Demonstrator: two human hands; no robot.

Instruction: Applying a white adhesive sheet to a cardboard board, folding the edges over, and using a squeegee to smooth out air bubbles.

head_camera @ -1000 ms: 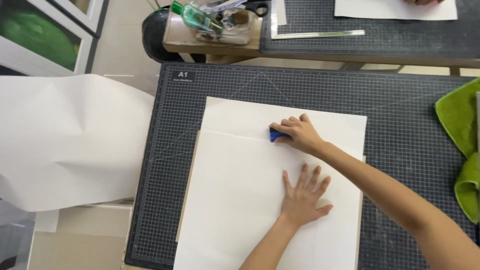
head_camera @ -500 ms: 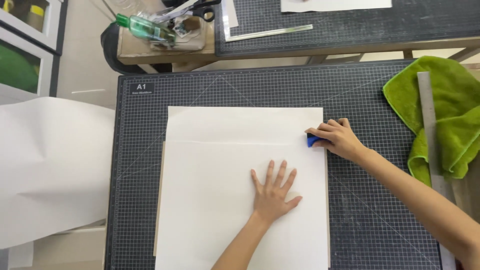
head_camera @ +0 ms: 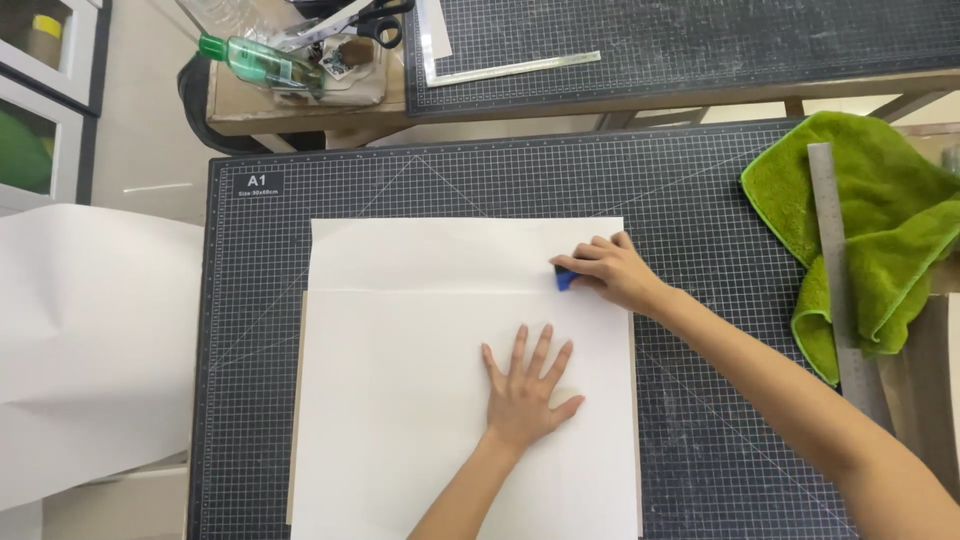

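Dark gridded cutting mat [head_camera: 700,220] covers the bench; a second mat [head_camera: 700,40] sits on the table behind. Two white sheets in play: lower sheet [head_camera: 400,420] overlaps upper sheet [head_camera: 440,255], edge line running just above the left fingertips. Left hand [head_camera: 525,395] flat on the lower sheet, five fingers splayed, gripping nothing. Right hand [head_camera: 610,272] curled around one small blue tool [head_camera: 565,279], only a corner showing below the fingertips, pressed at the overlap line near the sheets' right edge. Right of that hand, well apart: one green cloth [head_camera: 880,210] with one steel ruler [head_camera: 835,260] lying across it. Far beyond the fingers: one green bottle [head_camera: 255,62], one pair of scissors [head_camera: 385,22], a second ruler [head_camera: 515,69]. Large loose paper sheet [head_camera: 80,350] hangs off left of the mat.
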